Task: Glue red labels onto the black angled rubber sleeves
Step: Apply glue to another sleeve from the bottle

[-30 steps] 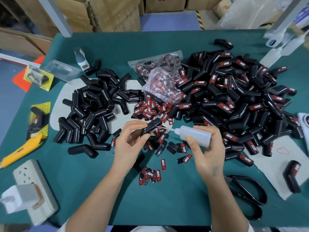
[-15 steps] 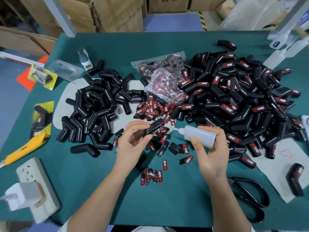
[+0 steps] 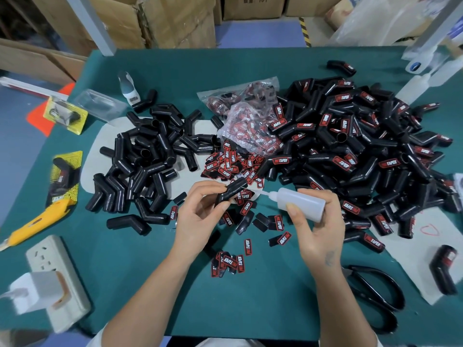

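Observation:
My left hand (image 3: 200, 216) grips a plain black angled sleeve (image 3: 231, 190) at the table's middle. A translucent glue bottle (image 3: 299, 202) lies sideways in my right hand (image 3: 317, 229), its nozzle tip pointing left and almost touching the sleeve. Loose red labels (image 3: 231, 165) lie scattered just beyond and below my hands. A heap of unlabelled sleeves (image 3: 150, 156) sits to the left. To the right spreads a larger heap of labelled sleeves (image 3: 363, 151).
A clear bag of labels (image 3: 246, 121) lies between the heaps. Black scissors (image 3: 378, 294) rest at the lower right, a yellow utility knife (image 3: 37, 221) and a power strip (image 3: 55, 276) at the left. Spare bottles (image 3: 416, 86) stand far right. Cardboard boxes (image 3: 150, 21) line the back.
Both hands stay close together with the sleeve and bottle. The nozzle keeps pointing at the sleeve. The view has shifted slightly.

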A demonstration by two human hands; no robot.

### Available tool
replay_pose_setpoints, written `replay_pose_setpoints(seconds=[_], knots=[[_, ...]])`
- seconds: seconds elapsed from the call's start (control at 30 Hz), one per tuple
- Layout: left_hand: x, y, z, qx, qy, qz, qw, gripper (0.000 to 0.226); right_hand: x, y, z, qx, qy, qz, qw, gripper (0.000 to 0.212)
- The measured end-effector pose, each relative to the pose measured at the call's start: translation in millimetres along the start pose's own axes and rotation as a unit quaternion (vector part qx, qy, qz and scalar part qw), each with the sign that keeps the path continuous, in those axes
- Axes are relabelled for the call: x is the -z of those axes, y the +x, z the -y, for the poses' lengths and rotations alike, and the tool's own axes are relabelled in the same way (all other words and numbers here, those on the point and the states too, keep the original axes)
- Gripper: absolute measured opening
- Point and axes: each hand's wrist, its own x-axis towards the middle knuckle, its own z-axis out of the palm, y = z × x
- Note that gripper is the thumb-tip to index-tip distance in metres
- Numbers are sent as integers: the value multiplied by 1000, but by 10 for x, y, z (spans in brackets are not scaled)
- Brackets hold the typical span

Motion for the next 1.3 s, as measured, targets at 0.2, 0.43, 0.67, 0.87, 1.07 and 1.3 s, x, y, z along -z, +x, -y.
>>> replay_pose_setpoints(seconds=[0.2,0.43,0.67,0.87,1.07,1.3], knots=[[-1,-9,-2,-1,11,5,1000,26,-10,-36,-18,-8,-13,12,1000,29],[8,-5,3,-5,10,4,1000,25,-11,-39,-22,-10,-16,18,1000,29],[20,3,37,-9,6,0,1000,26,-3,-30,-18,-12,-9,10,1000,26],[24,12,69,-7,2,1,1000,26,6,-9,-1,-15,-1,2,1000,27],[43,7,105,-6,4,4,1000,24,3,-22,-21,-11,-11,8,1000,28],[27,7,79,-9,2,3,1000,25,6,-13,-19,-5,0,0,1000,28]])
